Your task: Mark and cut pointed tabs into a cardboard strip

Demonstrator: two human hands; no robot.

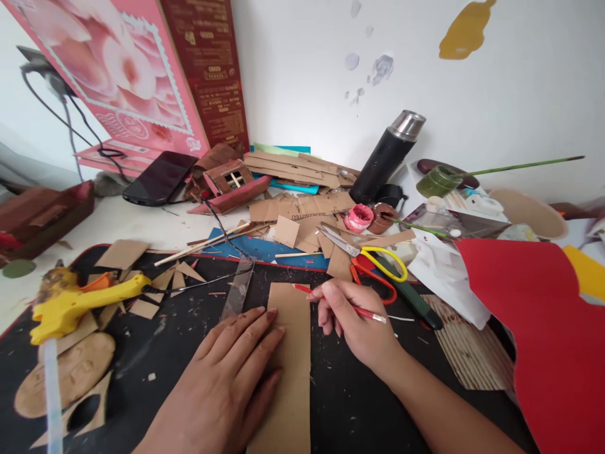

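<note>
Soft, even light on my left hand (236,366) and right hand (352,312); source beyond frame. Pale wall (307,75) bright, black mat (151,378) dark. Glint on flask cap (407,125), upper right of center. Wide-angle stretch: box (113,63) at upper left leans outward. Tan bowl (529,211) near right edge looks blurred to me.

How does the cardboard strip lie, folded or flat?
Flat: the cardboard strip lies on the black mat, its visible part showing no fold.

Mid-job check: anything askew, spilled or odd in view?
Cardboard scraps lie strewn around the yellow glue gun, left of the left hand, cluttering the mat. On the white wall, a mustard blotch and grey patches look like stains.
</note>
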